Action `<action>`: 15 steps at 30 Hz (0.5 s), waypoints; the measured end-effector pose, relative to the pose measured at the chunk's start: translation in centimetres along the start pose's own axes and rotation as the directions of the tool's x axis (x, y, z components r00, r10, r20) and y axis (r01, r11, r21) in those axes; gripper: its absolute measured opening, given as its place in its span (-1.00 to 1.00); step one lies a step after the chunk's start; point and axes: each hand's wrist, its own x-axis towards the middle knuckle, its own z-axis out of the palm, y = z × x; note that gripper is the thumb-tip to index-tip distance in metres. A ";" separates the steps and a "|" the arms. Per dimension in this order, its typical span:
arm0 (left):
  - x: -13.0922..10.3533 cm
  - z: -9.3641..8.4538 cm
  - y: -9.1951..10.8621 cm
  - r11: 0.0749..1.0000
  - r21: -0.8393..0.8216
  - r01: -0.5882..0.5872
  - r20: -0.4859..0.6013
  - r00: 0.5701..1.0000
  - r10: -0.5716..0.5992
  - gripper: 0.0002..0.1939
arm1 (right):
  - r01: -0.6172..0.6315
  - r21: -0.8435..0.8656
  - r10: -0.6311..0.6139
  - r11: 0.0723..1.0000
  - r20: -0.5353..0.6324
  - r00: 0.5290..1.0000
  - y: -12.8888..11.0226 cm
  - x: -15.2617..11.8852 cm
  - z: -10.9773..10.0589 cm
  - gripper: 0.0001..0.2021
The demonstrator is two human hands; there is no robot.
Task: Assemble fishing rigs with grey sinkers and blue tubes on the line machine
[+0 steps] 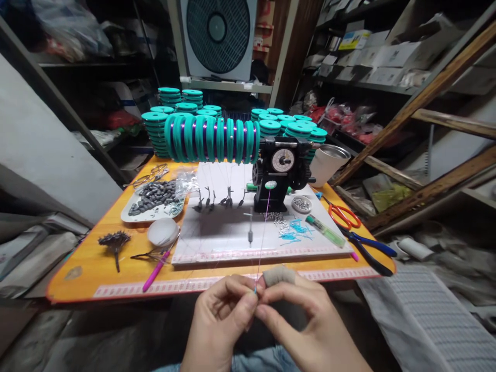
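Note:
A thin purple line [264,240] runs down from the black winding machine [273,175] to my fingertips. My left hand [225,315] pinches it between thumb and forefinger, just in front of the table edge. My right hand [300,310] closes on the line at the same spot, its fingertips meeting the left ones; a grey wrap covers one finger. A tiny blue piece [255,291] shows between the fingertips, mostly hidden. The machine carries a row of teal spools [212,138] wound with purple line. Dark sinkers [228,199] hang below on fine threads.
On the white board [217,243] lie blue sticks [296,231], silver beads [276,219] and a green tube [325,231]. Orange scissors [344,214] and blue-handled pliers [370,248] lie right. Left are a sinker tray [129,214], a white bowl [163,232] and a magenta-handled tool [157,271].

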 end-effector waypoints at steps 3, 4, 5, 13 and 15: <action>0.2 -1.0 0.1 0.930 0.259 -0.260 0.074 0.965 0.250 -0.85 | 0.264 -0.246 -0.290 0.933 -0.076 0.954 -0.2 -0.2 0.0 -0.84; 0.2 -1.4 0.2 0.832 0.380 -0.403 0.134 0.915 0.381 -0.88 | 0.352 -0.324 -0.397 0.878 -0.083 0.914 -0.2 -0.1 -0.1 -0.84; 0.2 -1.8 0.3 0.683 0.490 -0.542 0.222 0.835 0.503 -0.88 | 0.423 -0.361 -0.478 0.831 -0.076 0.875 -0.3 0.2 -0.4 -0.83; 0.9 -1.9 2.8 -0.273 0.513 -0.814 0.756 0.277 0.594 -0.81 | 0.403 -0.079 -0.393 0.912 0.112 0.913 -0.3 4.7 -1.9 -0.76; 1.3 -1.5 3.3 -0.335 0.444 -0.831 0.818 0.223 0.531 -0.80 | 0.344 -0.068 -0.338 0.936 0.093 0.937 -0.2 5.5 -1.7 -0.79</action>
